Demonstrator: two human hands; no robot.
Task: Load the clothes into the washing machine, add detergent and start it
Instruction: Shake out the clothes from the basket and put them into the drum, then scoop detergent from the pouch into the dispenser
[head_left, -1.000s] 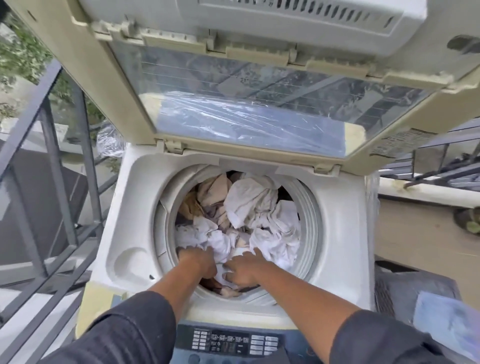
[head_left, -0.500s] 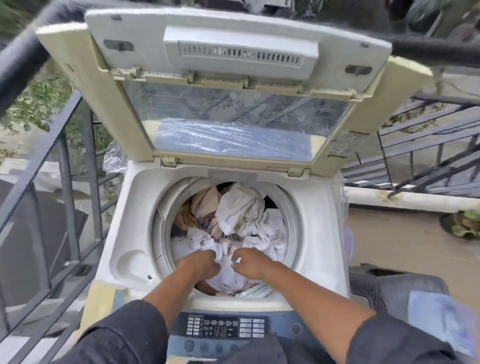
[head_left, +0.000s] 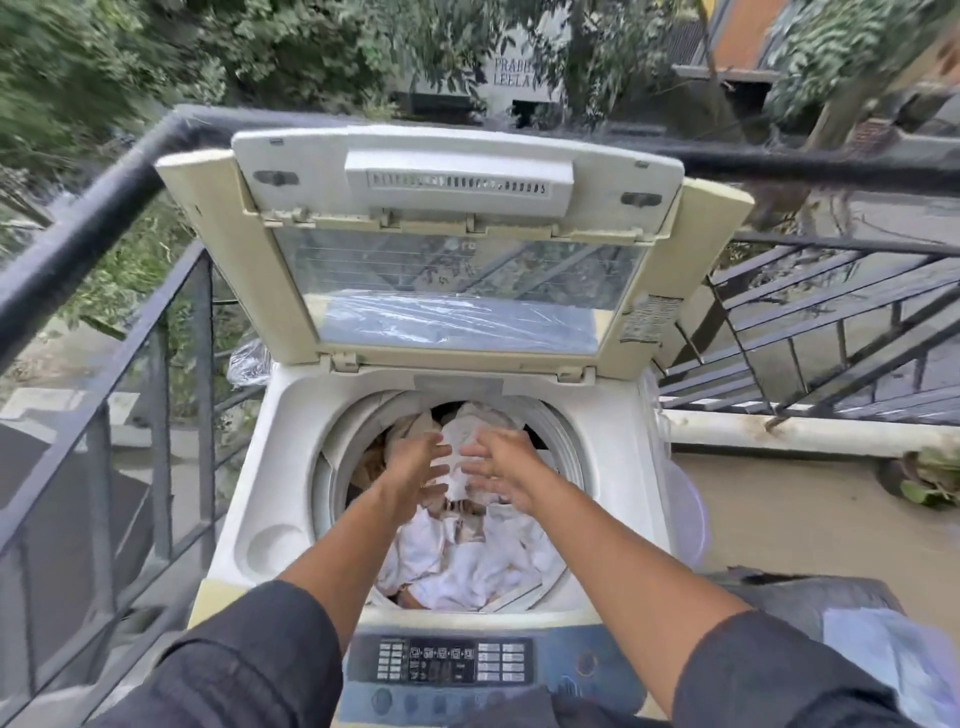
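Head camera is looking down into an open top-loading washing machine (head_left: 291, 467) standing against a balcony railing (head_left: 156, 332), its lid (head_left: 457, 244) tipped up and back. Both hands are hovering over the drum with fingers spread and slack: the left hand (head_left: 415, 467) and the right hand (head_left: 501, 465) are facing each other on either side of a white piece at the top of the heap, touching it at most and not clasping it, so each grip is wide open and holding nothing. Clothes (head_left: 467, 561), mostly white with some beige, are filling the drum nearly to its rim. They are looking soft, light and limp, likely to sag and trail when lifted, so bunching a handful near the middle of a piece would probably serve better than pinching an edge. No detergent is showing here, and the control panel (head_left: 441, 660) at the front edge is sitting untouched below the forearms.
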